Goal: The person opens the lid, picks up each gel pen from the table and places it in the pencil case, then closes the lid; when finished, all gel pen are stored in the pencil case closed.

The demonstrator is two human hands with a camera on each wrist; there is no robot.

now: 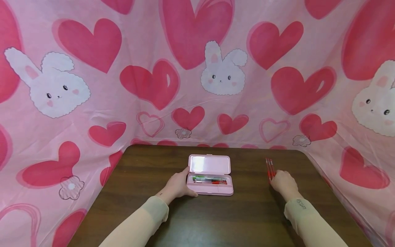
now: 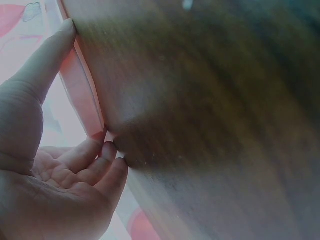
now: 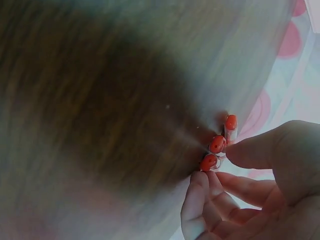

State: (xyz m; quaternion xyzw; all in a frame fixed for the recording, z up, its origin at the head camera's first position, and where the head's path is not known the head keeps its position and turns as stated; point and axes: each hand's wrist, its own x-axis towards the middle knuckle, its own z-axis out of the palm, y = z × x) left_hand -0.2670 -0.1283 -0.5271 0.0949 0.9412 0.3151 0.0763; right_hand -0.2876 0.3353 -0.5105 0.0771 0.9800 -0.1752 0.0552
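On the table lies an open pink pencil case [image 1: 203, 189], its lid [image 1: 222, 164] tipped back away from me. Inside its upper compartment are green pens [image 1: 205, 178] and a pen with a red part [image 1: 218, 183]. My left hand [image 1: 177, 185] grips the left end of the case, thumb at the near edge and fingers round the far side. To the right, my right hand [image 1: 284, 181] pinches red pens [image 1: 270, 166] between thumb and fingers. Three red pen ends [image 3: 217, 144] show in the right wrist view, right at the thumb and fingertips.
The dark wooden table [image 1: 228, 223] reaches back to a pink cloth [image 1: 191, 89] printed with hearts and rabbits. This cloth also hangs along the left and right sides. The case stands left of the red pens, with bare wood between.
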